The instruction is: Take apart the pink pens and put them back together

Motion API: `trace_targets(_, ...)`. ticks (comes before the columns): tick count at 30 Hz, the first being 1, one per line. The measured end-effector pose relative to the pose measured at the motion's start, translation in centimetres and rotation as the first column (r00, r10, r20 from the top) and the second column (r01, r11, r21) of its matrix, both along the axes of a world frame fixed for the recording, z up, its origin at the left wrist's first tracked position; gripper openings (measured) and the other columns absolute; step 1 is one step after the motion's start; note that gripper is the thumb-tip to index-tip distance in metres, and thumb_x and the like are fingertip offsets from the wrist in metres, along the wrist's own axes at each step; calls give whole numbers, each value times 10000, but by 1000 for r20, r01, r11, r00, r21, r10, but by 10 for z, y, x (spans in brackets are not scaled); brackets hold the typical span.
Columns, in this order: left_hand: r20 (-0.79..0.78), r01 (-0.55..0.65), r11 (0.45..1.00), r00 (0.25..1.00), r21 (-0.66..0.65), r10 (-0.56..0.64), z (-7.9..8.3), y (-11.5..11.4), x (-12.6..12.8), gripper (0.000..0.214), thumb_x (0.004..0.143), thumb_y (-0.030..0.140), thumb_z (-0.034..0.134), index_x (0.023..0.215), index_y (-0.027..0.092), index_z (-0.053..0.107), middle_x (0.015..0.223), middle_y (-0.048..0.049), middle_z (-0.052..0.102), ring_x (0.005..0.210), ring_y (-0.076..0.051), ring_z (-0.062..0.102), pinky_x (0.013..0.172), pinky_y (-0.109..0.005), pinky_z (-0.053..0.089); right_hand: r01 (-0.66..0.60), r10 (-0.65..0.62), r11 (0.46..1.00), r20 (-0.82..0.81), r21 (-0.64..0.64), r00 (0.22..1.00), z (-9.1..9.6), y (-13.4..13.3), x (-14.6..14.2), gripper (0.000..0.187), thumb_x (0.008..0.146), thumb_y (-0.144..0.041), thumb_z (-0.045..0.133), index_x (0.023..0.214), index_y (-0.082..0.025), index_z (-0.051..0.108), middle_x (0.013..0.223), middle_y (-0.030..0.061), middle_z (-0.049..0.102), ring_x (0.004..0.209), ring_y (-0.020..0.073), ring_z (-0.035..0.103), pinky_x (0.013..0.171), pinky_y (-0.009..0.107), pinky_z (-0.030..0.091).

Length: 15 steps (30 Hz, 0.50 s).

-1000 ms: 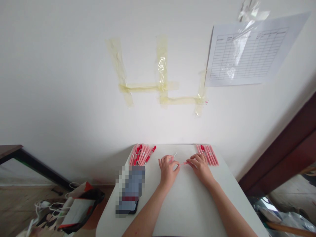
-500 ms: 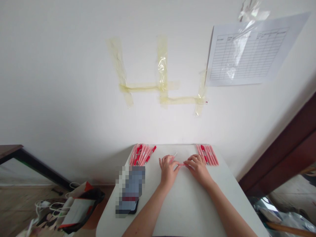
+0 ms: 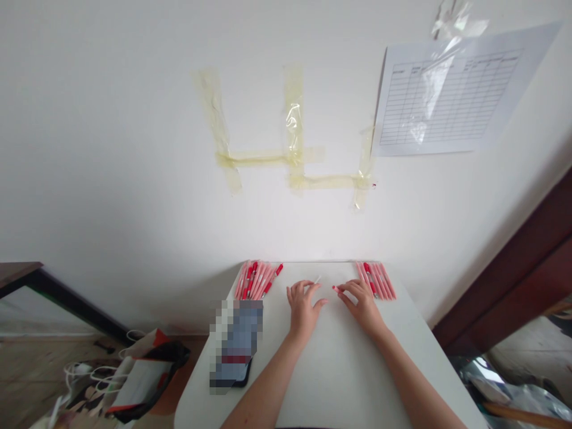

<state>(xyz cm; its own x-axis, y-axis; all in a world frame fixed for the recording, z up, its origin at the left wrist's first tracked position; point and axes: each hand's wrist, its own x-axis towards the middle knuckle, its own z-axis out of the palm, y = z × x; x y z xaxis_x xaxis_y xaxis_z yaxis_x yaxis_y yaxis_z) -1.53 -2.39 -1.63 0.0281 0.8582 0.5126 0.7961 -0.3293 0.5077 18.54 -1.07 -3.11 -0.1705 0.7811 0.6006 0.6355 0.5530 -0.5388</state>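
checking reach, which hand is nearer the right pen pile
Right. The right hand is close by the near left side of the right pen pile; the left hand is farther left, beyond the right hand.

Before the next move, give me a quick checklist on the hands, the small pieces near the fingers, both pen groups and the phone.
1. Right hand pinching the red-tipped pink piece: ok.
2. Left hand gripping the pale stick: cannot tell; the fingers hide its lower end.
3. Hands apart from each other: ok, a gap shows between the fingertips.
4. Right pen group not touched by the right hand: cannot tell; the fingers are very close to it.
5. Left pen group evenly lined up: not ok; the outermost red pen slants away.
6. Phone away from the left hand: ok, lying to its left.
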Motion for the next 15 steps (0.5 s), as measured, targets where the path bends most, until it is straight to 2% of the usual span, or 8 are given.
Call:
trace_targets(5,-71,-100,995,992,3,100,-2,-2,-1,291,800,247,743,1080,316,701,1182,-45,623,1210,-269,510,1149,-675,236,57,-77,993,-198,-103,977,-10,7,9,328,939,-524,562,1043,-248,704,1058,97,667,1011,251,614,920,433,515)
trace_targets(10,-170,-255,967,953,-3,251,1,-3,-6,235,810,235,698,1034,306,718,1219,-62,617,1244,-303,472,1138,-717,180,79,-104,989,-213,-123,971,-14,9,12,361,928,-559,558,1041,-253,712,1065,99,673,1032,260,610,934,445,505)
trace_targets(15,-201,-329,944,927,-31,317,2,0,-13,151,824,265,657,945,260,747,1206,-79,625,1239,-313,461,1140,-712,156,102,-108,994,-167,-44,980,-11,9,11,321,947,-519,547,1049,-262,709,1029,81,698,1030,259,602,932,441,492)
